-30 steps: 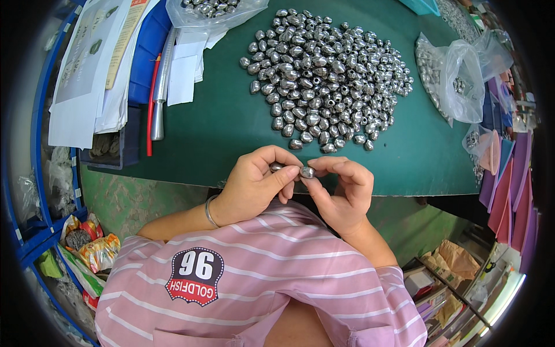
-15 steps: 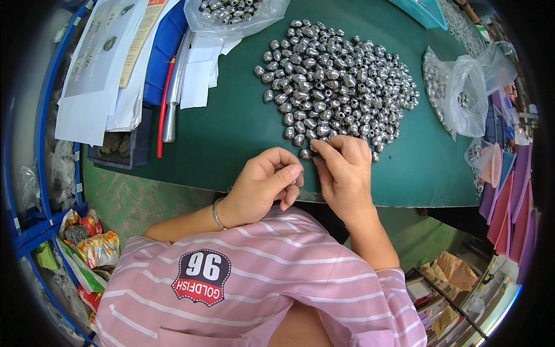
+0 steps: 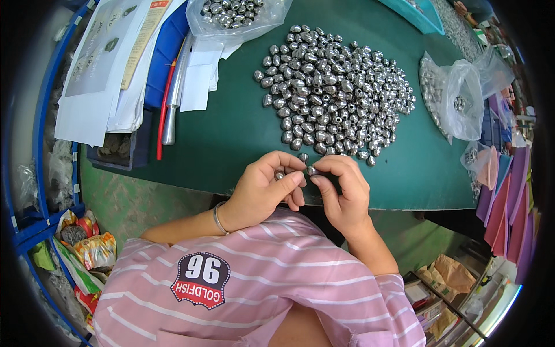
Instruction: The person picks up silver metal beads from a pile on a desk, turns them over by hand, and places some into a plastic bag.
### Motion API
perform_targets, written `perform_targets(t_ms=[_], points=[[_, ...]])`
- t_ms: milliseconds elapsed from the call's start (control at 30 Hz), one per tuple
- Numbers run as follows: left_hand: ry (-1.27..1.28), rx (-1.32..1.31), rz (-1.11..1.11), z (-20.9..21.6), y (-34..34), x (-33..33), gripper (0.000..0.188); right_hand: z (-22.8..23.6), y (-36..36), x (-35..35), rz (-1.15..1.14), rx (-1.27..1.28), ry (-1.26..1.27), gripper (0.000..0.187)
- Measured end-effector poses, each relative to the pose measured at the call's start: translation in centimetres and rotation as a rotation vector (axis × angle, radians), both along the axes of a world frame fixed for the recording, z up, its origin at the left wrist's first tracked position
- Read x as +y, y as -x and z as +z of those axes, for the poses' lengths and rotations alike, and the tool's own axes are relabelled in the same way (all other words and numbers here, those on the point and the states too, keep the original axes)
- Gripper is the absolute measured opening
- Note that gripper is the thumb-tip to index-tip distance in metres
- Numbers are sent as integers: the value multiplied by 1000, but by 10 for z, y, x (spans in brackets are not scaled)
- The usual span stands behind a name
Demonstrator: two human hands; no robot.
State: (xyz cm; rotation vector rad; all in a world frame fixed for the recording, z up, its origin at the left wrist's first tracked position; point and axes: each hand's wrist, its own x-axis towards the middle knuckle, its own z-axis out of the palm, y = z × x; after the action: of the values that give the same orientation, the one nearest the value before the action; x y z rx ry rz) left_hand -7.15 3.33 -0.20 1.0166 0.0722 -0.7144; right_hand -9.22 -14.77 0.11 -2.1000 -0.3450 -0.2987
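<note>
A heap of shiny silver metal beads, rounded and with holes through some, lies on a green tabletop. My right hand pinches one metal bead between thumb and forefinger, just short of the heap. Close beside it, my left hand is closed, its fingers curled round another silver bead. Whether more beads sit in that palm is hidden. One loose bead rests on the table just beyond my fingertips.
Left of the heap lie a red pencil-like stick, a tapered metal rod and papers over a blue bin. A plastic bag of beads stands at the back. More clear bags and a turquoise tray are at right.
My right hand has drawn back from the heap's near edge toward me, bringing a bead up to my left hand. The left hand's fingers have shifted, showing a bead in them.
</note>
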Motion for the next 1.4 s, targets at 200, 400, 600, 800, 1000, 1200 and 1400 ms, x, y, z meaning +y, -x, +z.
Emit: perform_targets(t_ms=[200,400,600,800,1000,1200,1400], points=[[-9,-20,-6,-2,1,2,17,-10,7,10,7,-10,-297,33],[-41,-19,-27,-2,-1,0,16,-2,3,7,25,-110,-173,31],[-34,3,-2,-3,1,1,15,23,-41,-67,-404,-657,368,25],[4,-7,2,-5,2,2,14,45,-96,-210,-839,-622,99,13],[-20,-39,-16,-4,0,1,14,28,-51,-128,-557,-386,249,16],[-31,-78,-49,-3,1,5,14,10,-8,-32,39,-127,390,23],[-19,-62,-39,-2,1,2,15,1,-1,-29,11,-163,456,27]])
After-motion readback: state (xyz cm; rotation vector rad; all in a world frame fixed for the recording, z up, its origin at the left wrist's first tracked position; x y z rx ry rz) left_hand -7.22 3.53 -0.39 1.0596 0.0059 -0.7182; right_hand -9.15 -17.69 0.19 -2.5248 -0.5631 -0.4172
